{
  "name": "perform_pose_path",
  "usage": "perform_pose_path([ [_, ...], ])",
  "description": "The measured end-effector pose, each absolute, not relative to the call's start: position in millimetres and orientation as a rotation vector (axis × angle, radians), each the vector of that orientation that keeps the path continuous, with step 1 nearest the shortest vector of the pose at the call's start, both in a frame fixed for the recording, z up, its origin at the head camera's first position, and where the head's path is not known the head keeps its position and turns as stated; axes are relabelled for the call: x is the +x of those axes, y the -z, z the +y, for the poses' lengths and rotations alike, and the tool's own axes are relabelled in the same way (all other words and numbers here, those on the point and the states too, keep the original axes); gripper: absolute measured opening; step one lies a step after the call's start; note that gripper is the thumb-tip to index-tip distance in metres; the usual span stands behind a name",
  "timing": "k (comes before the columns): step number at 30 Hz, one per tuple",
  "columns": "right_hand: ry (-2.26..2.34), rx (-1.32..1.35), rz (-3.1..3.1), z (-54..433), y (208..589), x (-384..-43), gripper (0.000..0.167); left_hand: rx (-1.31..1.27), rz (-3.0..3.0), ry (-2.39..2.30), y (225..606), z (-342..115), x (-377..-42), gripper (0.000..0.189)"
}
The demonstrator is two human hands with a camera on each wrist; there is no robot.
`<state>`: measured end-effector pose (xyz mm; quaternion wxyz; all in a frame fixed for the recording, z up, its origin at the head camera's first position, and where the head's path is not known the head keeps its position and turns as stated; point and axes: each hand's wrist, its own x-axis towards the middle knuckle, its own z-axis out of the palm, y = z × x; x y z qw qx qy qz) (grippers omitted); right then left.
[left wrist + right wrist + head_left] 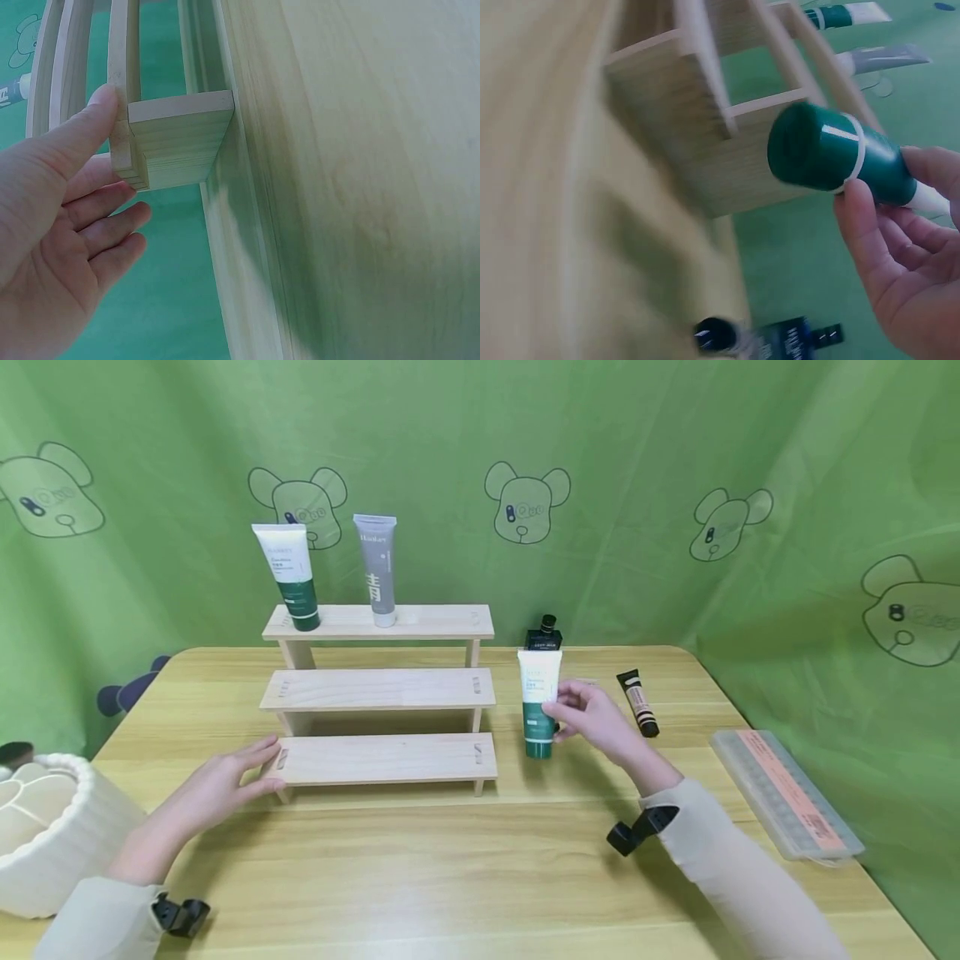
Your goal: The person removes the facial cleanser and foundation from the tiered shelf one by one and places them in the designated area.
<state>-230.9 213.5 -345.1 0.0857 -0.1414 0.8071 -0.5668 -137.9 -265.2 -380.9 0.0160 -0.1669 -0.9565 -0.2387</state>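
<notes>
A white and green squeeze tube [538, 681] is upright above the table, pinched between the thumb and fingers of my right hand [596, 718]. In the right wrist view its green cap [799, 146] points towards the camera, beside the shelf's end. My left hand [213, 789] holds the left end of the lowest step of a three-step wooden shelf [386, 760]; thumb and index finger lie on either side of the board's corner in the left wrist view. On the top step stand another white and green tube [291, 577] and a grey tube [378, 572].
Behind the held tube stands a dark bottle [545, 635], partly hidden. A black tube [639, 703] lies to its right. At the table's right edge is a clear plastic case [783, 793] with a pink label. A white ribbed basket [90, 839] stands at the left.
</notes>
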Motion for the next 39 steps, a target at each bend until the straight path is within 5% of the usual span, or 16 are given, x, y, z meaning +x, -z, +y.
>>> perform_pose_path([
  [13, 1.466, -0.293, 2.337, 239, 386, -207, 0.053, -0.513, -2.984, 0.754, 381, -267, -138, 0.064],
  [18, 1.444, -0.289, 2.265, 247, 396, -202, 0.045, -0.518, -2.989, 0.754, 381, -267, -138, 0.065],
  [39, 1.360, -0.128, 2.288, 256, 402, -203, 0.051, -0.512, -2.987, 0.745, 380, -266, -137, 0.065],
])
